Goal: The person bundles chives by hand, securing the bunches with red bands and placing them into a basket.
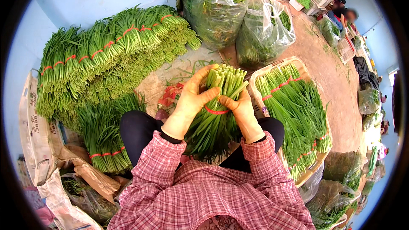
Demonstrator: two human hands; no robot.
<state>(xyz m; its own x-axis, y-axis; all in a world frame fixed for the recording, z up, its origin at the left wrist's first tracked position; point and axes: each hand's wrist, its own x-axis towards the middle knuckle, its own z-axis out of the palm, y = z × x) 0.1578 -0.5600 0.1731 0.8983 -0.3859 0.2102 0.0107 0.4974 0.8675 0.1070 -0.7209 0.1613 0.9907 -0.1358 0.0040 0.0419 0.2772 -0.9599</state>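
A bunch of garlic chives [225, 86] stands between my knees, its pale cut ends up and its dark leaves hanging down. A red band [215, 110] circles it below the cut ends. My left hand [194, 96], in a yellowish glove, wraps the bunch's left side, thumb across the front above the band. Gloved the same way, my right hand [243, 110] grips the right side, its thumb by the band. The fingers behind the stalks are hidden. One stalk sticks out to the right near the top.
Banded bunches [106, 51] are piled along the wall at the left, with more bunches [104, 136] beside my left knee. A crate [304, 69] of bunches stands at my right. Filled plastic bags [264, 34] stand ahead. Red strips [171, 93] lie on the floor. People [341, 15] sit far right.
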